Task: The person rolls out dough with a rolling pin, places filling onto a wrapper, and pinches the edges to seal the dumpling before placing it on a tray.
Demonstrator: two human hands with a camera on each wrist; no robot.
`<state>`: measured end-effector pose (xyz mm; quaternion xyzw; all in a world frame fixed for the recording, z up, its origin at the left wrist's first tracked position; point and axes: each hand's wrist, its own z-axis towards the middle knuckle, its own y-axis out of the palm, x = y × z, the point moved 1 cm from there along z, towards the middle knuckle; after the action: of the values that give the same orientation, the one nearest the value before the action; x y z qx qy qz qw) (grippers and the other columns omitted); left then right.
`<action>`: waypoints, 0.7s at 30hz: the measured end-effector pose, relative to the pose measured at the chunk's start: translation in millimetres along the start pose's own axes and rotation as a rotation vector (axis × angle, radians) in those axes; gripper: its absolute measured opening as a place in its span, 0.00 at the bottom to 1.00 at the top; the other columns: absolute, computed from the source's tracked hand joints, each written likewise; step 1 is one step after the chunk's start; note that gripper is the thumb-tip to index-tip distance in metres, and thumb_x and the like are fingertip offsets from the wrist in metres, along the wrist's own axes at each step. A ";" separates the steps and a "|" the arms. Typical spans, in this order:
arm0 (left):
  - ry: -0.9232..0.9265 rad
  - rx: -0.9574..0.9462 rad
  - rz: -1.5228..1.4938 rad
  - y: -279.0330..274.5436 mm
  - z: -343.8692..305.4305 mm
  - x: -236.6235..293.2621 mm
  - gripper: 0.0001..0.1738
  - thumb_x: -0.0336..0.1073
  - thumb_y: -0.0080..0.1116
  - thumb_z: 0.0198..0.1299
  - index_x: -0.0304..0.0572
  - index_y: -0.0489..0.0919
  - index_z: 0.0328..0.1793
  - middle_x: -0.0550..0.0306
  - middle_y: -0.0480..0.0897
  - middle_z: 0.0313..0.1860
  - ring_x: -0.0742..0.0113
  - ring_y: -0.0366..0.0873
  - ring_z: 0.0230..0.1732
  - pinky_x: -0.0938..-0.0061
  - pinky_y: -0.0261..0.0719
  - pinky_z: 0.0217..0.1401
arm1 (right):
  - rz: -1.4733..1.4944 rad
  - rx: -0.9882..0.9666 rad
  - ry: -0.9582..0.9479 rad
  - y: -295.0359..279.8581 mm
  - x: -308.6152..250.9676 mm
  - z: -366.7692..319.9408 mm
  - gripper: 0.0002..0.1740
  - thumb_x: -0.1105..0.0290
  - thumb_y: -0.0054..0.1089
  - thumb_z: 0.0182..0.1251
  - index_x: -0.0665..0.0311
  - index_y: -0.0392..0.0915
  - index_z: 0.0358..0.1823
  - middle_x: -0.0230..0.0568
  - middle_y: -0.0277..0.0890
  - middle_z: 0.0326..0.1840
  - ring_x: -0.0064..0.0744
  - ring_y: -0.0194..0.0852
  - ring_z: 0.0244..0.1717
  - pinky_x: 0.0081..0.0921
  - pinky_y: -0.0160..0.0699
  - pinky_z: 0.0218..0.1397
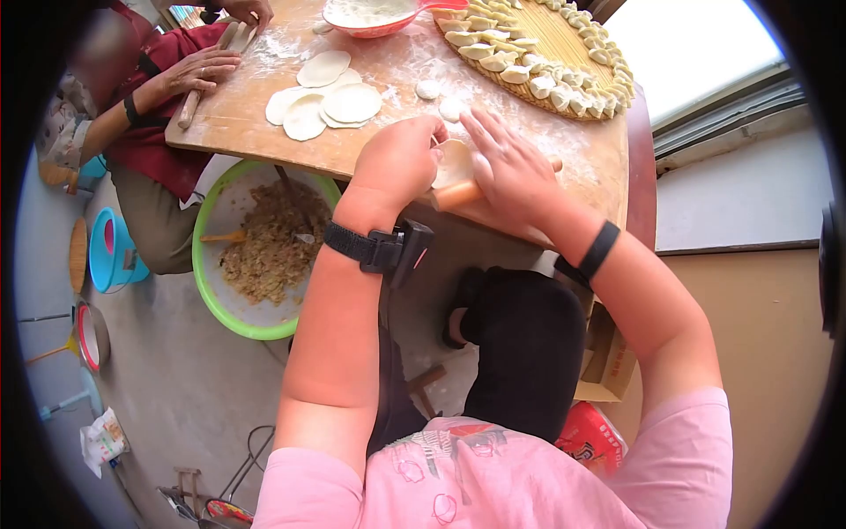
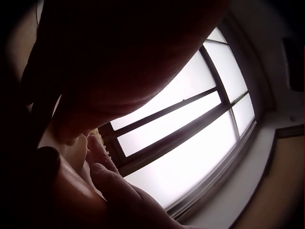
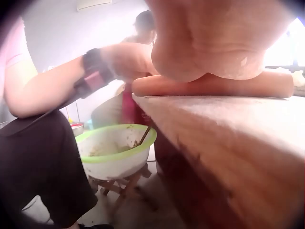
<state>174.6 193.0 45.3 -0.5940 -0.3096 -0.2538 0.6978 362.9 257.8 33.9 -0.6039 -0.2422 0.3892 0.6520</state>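
At the table's near edge, my left hand (image 1: 398, 163) pinches the rim of a round dough wrapper (image 1: 453, 162) with curled fingers. My right hand (image 1: 513, 172) lies with straight fingers across a wooden rolling pin (image 1: 456, 196), its palm pressing on top. The heel of that palm shows on the pin (image 3: 274, 85) in the right wrist view. Dark and close, the left wrist view has the pin (image 2: 78, 188) beside the pale wrapper (image 2: 74, 153). Two small dough pieces (image 1: 453, 108) sit just beyond my hands. Several rolled wrappers (image 1: 351, 103) overlap to the left.
A round tray (image 1: 564, 40) of dumplings stands at the back right, near a red-rimmed flour bowl (image 1: 370, 18). Below the table's left side, a green-rimmed basin (image 1: 204, 286) holds filling. Another person's hand (image 1: 198, 72) rests on a rolling pin (image 1: 189, 108) at the far left.
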 end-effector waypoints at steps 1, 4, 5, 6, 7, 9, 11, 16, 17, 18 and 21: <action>-0.001 -0.010 0.003 -0.1 -2.1 -1.6 0.13 0.32 0.60 0.62 0.35 0.84 0.50 0.39 0.86 0.41 0.44 0.84 0.42 0.58 0.80 0.48 | 0.000 0.021 0.023 4.0 2.5 13.0 0.33 0.60 0.38 0.78 0.63 0.55 0.80 0.57 0.55 0.82 0.53 0.51 0.83 0.43 0.49 0.84; -0.023 -0.055 0.084 -8.2 -2.9 5.0 0.13 0.33 0.61 0.62 0.37 0.85 0.51 0.40 0.86 0.41 0.45 0.84 0.43 0.59 0.80 0.48 | -0.141 0.084 0.018 20.5 21.3 61.6 0.33 0.59 0.36 0.78 0.62 0.55 0.81 0.56 0.53 0.83 0.52 0.45 0.85 0.43 0.44 0.86; -0.032 -0.075 0.121 -9.7 -2.4 8.5 0.13 0.33 0.61 0.62 0.38 0.85 0.52 0.40 0.86 0.41 0.45 0.84 0.43 0.59 0.80 0.48 | -0.279 0.100 -0.026 32.1 31.9 72.9 0.33 0.58 0.36 0.78 0.61 0.55 0.81 0.55 0.52 0.84 0.51 0.44 0.85 0.43 0.43 0.86; -0.029 -0.074 0.109 -7.7 -2.0 9.0 0.12 0.34 0.61 0.62 0.38 0.85 0.50 0.41 0.86 0.41 0.45 0.84 0.43 0.59 0.80 0.48 | -0.282 0.105 -0.026 30.2 29.8 70.8 0.33 0.58 0.36 0.79 0.61 0.55 0.81 0.54 0.52 0.84 0.51 0.43 0.86 0.42 0.42 0.86; -0.026 -0.072 0.095 -4.4 -1.1 8.2 0.11 0.34 0.61 0.62 0.39 0.86 0.48 0.41 0.86 0.41 0.45 0.84 0.43 0.59 0.80 0.48 | -0.285 0.109 -0.027 28.2 27.4 68.7 0.33 0.57 0.36 0.79 0.61 0.55 0.81 0.54 0.52 0.84 0.51 0.43 0.86 0.42 0.42 0.86; 0.005 -0.032 0.106 0.2 0.0 5.9 0.10 0.35 0.62 0.62 0.39 0.86 0.45 0.42 0.86 0.40 0.45 0.84 0.43 0.58 0.80 0.48 | -0.020 0.098 0.040 16.1 12.7 34.8 0.33 0.57 0.38 0.78 0.60 0.56 0.81 0.53 0.54 0.83 0.51 0.46 0.85 0.43 0.45 0.85; 0.053 0.043 0.170 4.4 -2.1 3.3 0.09 0.35 0.62 0.62 0.39 0.85 0.43 0.42 0.86 0.39 0.45 0.83 0.43 0.58 0.80 0.48 | 0.046 -0.005 0.058 -4.7 -7.7 -5.2 0.33 0.59 0.41 0.77 0.62 0.57 0.80 0.54 0.57 0.82 0.51 0.50 0.84 0.43 0.49 0.84; 0.010 0.034 0.030 1.6 -4.3 5.9 0.08 0.35 0.62 0.62 0.39 0.84 0.42 0.42 0.85 0.37 0.44 0.83 0.43 0.56 0.80 0.47 | 0.001 -0.027 0.024 -2.8 -3.8 -5.2 0.33 0.61 0.40 0.76 0.62 0.56 0.80 0.53 0.56 0.82 0.51 0.49 0.84 0.43 0.49 0.84; 0.017 0.019 0.056 1.2 -5.8 6.4 0.08 0.35 0.61 0.62 0.39 0.84 0.41 0.42 0.85 0.37 0.44 0.83 0.43 0.56 0.80 0.48 | -0.001 -0.010 0.039 3.5 1.1 11.7 0.33 0.61 0.39 0.77 0.62 0.56 0.81 0.53 0.54 0.83 0.50 0.48 0.84 0.42 0.48 0.85; 0.024 0.005 0.081 0.8 -6.5 6.8 0.08 0.35 0.61 0.62 0.39 0.84 0.41 0.42 0.85 0.37 0.43 0.83 0.43 0.56 0.80 0.48 | -0.005 0.006 0.052 9.1 7.0 31.9 0.33 0.60 0.38 0.77 0.62 0.55 0.81 0.53 0.53 0.83 0.50 0.46 0.85 0.42 0.46 0.85; 0.057 0.029 0.171 7.5 0.0 3.8 0.09 0.36 0.61 0.63 0.38 0.84 0.41 0.41 0.85 0.36 0.43 0.83 0.42 0.56 0.80 0.47 | -0.045 0.031 0.064 18.9 13.3 65.4 0.33 0.60 0.35 0.78 0.62 0.53 0.82 0.53 0.51 0.84 0.49 0.42 0.86 0.40 0.43 0.86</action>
<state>182.6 194.3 43.1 -0.6005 -0.2413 -0.2055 0.7341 315.2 307.1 23.4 -0.6004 -0.2288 0.3585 0.6772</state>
